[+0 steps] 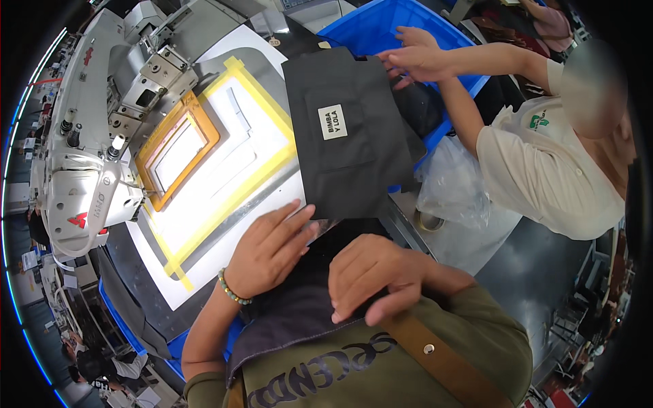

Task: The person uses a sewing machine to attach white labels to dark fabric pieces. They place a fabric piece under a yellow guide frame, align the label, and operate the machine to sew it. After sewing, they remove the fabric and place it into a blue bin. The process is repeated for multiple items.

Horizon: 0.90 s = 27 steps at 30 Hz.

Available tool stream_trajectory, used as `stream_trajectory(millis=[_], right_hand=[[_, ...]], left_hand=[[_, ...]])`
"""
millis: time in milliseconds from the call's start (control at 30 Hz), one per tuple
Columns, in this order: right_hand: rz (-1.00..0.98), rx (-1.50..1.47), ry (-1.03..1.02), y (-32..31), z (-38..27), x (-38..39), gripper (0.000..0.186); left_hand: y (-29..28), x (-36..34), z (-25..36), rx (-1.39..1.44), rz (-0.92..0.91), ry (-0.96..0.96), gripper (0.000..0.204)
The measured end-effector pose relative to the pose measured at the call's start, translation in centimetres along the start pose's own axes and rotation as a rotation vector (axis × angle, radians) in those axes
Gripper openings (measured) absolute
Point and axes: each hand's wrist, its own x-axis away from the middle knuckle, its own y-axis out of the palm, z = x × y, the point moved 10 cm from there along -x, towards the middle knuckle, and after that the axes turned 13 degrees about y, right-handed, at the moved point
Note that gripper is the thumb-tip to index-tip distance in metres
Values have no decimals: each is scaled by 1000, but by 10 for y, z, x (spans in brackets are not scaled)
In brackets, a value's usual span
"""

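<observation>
My left hand (266,250), with a bead bracelet at the wrist, lies flat on the near edge of a black fabric piece (350,139) that carries a small white label. My right hand (373,275) curls over the dark fabric (299,313) bunched against my body, fingers bent and gripping its fold. The black piece spreads across the white sewing template (224,177) edged with yellow tape. A co-worker's hands (415,58) rest on the far corner of the same black piece, above a blue bin (381,27).
A grey-white industrial sewing machine (88,136) stands at the left, with an orange clamp frame (178,149) under its head. A clear plastic bag (454,183) lies on the table at the right. The co-worker in a light shirt (544,170) leans in from the right.
</observation>
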Motion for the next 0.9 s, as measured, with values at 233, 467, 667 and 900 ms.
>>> stream_trajectory(millis=[233,467,667,900], right_hand=[[19,-133,-469,14,-116,-13,37],[97,-368,-577,32,-109,-22,22],[66,-317,-673,25,-124,-24,29],[-212,-285,-682,45,-122,-33,29]], left_hand=[[27,25,33,-54,-78,99,33],[27,19,32,-65,-65,71,30],[31,19,32,-79,-63,88,29],[30,19,34,-103,-103,110,33]])
